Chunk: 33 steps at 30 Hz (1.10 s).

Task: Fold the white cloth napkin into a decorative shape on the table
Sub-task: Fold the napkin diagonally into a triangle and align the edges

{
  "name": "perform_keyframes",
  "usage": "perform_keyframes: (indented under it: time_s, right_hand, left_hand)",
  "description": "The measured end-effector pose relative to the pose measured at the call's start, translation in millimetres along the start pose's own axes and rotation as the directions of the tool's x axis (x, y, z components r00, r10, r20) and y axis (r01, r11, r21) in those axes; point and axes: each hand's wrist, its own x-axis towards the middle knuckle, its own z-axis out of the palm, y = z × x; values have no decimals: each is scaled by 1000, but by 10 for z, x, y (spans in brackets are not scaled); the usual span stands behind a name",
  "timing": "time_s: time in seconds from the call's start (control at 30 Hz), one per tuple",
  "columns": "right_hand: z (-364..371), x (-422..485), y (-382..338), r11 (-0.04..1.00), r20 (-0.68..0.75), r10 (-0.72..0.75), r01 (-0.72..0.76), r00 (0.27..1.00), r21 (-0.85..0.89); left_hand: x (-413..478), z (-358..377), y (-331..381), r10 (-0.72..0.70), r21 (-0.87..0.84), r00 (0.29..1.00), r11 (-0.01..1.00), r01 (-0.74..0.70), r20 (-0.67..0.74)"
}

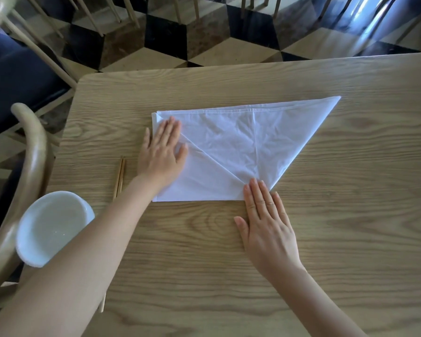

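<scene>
Two hands flat on the work right now, neither one gripping anything. The left hand (162, 152) is spread open with its palm pressing the left part of the napkin (229, 147), and the right hand (267, 220) lies open too, with just its fingertips (257, 188) pinning the bottom point of the cloth while the palm rests on the bare counter (350, 215). The napkin sits roughly mid-counter, already a folded shape: the left corner looks turned down so a diagonal crease runs to the bottom point, and the right corner sticks out far to the right, not yet folded. My guess is that's the next flap. Cloth like this looks thin, light and floppy, with soft wrinkles all over, so it won't hold a crease unless you press it hard, and on smooth wood it'll probably slide if you tug. I'd keep one hand holding down that bottom point and pinch the far right tip between thumb and finger to bring it over, then smooth along the fold. A pair of chopsticks (119, 178) lies just left of the napkin, apart from it, and a white bowl (51, 227) sits at the near left edge, partly behind the left forearm, so watch the elbow there.
</scene>
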Motion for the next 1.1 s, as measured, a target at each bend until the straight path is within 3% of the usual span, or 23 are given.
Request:
perform_keyframes:
  time_s: [0.17, 0.27, 0.33, 0.4, 0.47, 0.57, 0.77, 0.97, 1.1]
  right_hand:
    - [-35, 18, -3, 999, 0, -11, 11, 1000, 31]
    - [-89, 55, 18, 997, -99, -22, 29, 995, 70]
    - [-101, 95, 49, 996, -193, -71, 81, 979, 42]
    - [-80, 122, 115, 990, -237, -143, 142, 961, -20]
    - [-75, 136, 197, 973, -227, -228, 211, 947, -98]
    - [-126, 197, 325, 938, -254, -340, 306, 906, -165]
    - [-266, 323, 405, 832, -295, -550, 480, 782, -280]
    - [-336, 287, 721, 800, -308, -599, 529, 740, -283]
    - [-417, 180, 1171, 823, -319, -567, 511, 759, -248]
  left_hand:
    - [138, -114, -107, -65, 55, 997, 997, 63, 44]
    - [-34, -224, -9, -130, -46, 991, 991, 128, -45]
    - [-357, -276, 105, 62, -142, 990, 987, -80, -126]
    - [-779, -271, 217, 343, -85, 931, 931, -354, -120]
    - [-1103, -252, 218, 448, 19, 889, 894, -449, -90]
    - [-1214, -268, 106, 409, 154, 906, 907, -391, -108]
    - [-1103, -482, 132, 486, 296, 856, 855, -425, -177]
    - [-1544, -435, 490, 418, 242, 886, 898, -368, -200]
    - [-2015, -343, 1124, 372, 148, 906, 926, -347, -202]
